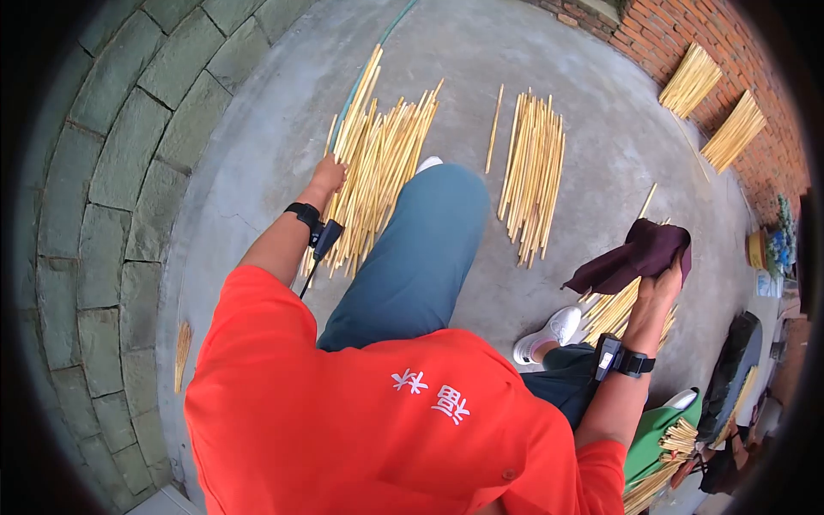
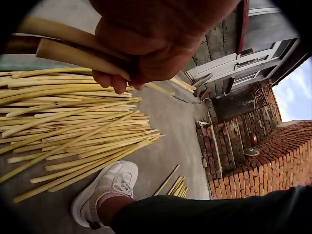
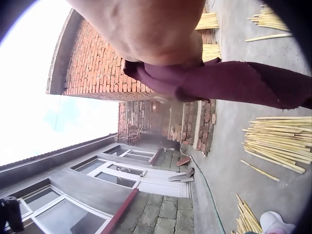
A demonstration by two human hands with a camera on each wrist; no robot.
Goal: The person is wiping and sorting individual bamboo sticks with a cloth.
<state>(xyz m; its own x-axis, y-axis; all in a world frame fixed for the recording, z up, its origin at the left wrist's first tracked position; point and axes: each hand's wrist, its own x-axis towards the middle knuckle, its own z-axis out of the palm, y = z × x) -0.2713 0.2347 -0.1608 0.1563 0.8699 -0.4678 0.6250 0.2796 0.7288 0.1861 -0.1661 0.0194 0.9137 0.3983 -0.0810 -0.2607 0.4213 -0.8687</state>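
My left hand [image 1: 329, 174] grips a few pale yellow sticks [image 1: 364, 90] at the left side of a large, loosely fanned pile [image 1: 390, 146] on the concrete floor. In the left wrist view the fingers [image 2: 117, 83] curl round thick sticks [image 2: 73, 53], whose near ends stick out past the fist. My right hand [image 1: 665, 281] holds a dark purple cloth [image 1: 631, 257], bunched at the hand, with a loose end hanging to the left. Beneath that cloth lies another bundle of sticks [image 1: 611, 313], partly hidden by it and the forearm.
A neater row of sticks [image 1: 532, 167] and one single stick [image 1: 494, 129] lie ahead. Two bundles [image 1: 691, 80] lean near the brick wall [image 1: 661, 34]. A hose [image 1: 395, 24] runs behind the left pile. White shoes [image 1: 562, 324] stand among the piles. Green cloth [image 1: 657, 438] lies at lower right.
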